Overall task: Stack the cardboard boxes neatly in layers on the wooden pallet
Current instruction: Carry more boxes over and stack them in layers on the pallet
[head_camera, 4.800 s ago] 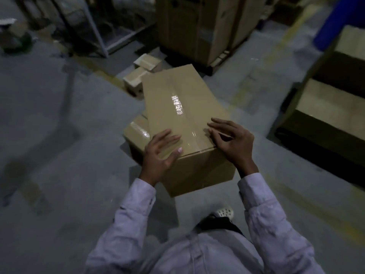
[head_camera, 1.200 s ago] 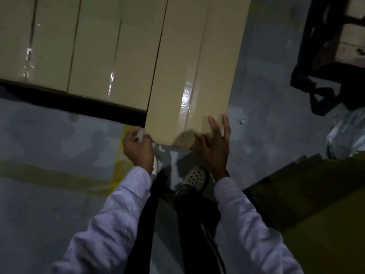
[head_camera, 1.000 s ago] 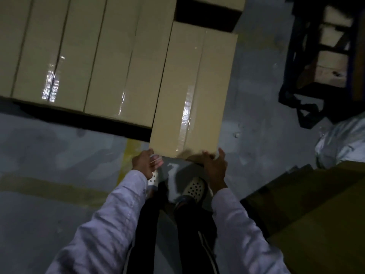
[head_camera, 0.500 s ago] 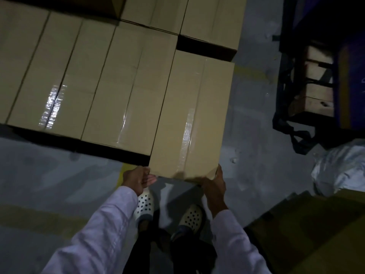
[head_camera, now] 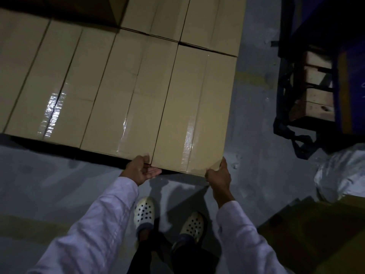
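Note:
A long taped cardboard box [head_camera: 194, 109] lies at the right end of a layer of similar boxes [head_camera: 88, 86], flush against its left neighbour. More boxes [head_camera: 181, 18] sit behind it. My right hand [head_camera: 218, 173] grips the box's near right corner, thumb on the side. My left hand [head_camera: 141, 169] is at the near left corner, palm up with fingers spread, touching the bottom edge. The pallet under the boxes is hidden in shadow.
Grey concrete floor lies between me and the stack, with my two white clogs [head_camera: 144, 213] on it. A dark blue pallet rack with wooden blocks [head_camera: 314, 91] stands at the right. Crumpled plastic wrap [head_camera: 341, 173] and another cardboard stack [head_camera: 320, 234] are at lower right.
The box has slid forward into the row until its far end meets the boxes behind. My left hand has come off the corner and turned palm up.

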The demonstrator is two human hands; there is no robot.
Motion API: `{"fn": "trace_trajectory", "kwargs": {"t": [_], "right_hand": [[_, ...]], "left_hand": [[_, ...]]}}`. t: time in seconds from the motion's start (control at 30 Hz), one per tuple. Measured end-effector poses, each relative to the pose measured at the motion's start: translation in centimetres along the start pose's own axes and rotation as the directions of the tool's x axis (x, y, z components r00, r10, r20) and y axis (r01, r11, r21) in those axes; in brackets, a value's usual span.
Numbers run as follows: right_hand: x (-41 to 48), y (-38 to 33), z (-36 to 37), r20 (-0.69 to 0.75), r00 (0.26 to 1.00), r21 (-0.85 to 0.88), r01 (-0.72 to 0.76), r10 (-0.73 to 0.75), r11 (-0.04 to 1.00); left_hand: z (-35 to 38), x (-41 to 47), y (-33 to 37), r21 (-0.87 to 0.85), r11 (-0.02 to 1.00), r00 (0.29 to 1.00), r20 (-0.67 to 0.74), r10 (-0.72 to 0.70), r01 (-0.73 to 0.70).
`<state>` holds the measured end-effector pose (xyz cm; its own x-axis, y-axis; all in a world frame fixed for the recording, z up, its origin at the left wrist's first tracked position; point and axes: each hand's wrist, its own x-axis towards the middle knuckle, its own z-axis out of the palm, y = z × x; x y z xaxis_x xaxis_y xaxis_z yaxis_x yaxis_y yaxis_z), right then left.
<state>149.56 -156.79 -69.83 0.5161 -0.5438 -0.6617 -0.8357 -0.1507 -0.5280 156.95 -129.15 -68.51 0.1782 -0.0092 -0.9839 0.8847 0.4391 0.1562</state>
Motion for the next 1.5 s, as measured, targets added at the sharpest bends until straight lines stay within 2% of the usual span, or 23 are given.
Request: {"fn": "trace_trajectory", "kwargs": {"t": [0.23,0.4,0.57,0.87,1.13,1.37,1.5], "right_hand": [[0.8,0.8,0.7,-0.003,0.999,-0.007,-0.032,0.032,0.999],[1.3,0.9,0.7,-0.017,1.000,-0.063,-0.026,0.025,0.998],[1.2,0.8,0.5,-0.011,0.999,-0.054,-0.033,0.032,0.998],[1.5,0.7,0.7,-0.015,0.998,-0.056,-0.057,0.056,0.997],[1.7,0.8,1.0,-0.015,0.998,-0.088,-0.066,0.065,0.994],[2.2,0.4,0.7,0.033,0.999,-0.180,-0.024,0.030,0.983],[2.1,0.4,0.3,0.071,0.997,-0.196,-0.015,0.030,0.980]], "left_hand": [[0.5,0.6,0.2,-0.124,0.991,0.998,-0.046,-0.052,0.046],[0.2,1.4,0.4,-0.049,0.999,0.999,-0.052,-0.007,0.005],[-0.4,2.0,0.3,-0.116,0.993,0.999,-0.053,0.004,-0.010],[0.0,1.9,0.0,-0.058,0.998,0.993,-0.118,0.019,-0.026],[-0.1,1.9,-0.4,-0.105,0.994,0.991,-0.130,0.022,-0.036],[-0.2,2.8,-0.6,-0.220,0.975,0.999,-0.037,-0.004,-0.004],[-0.8,3.2,-0.6,-0.171,0.984,0.999,-0.013,0.046,-0.048]]}}
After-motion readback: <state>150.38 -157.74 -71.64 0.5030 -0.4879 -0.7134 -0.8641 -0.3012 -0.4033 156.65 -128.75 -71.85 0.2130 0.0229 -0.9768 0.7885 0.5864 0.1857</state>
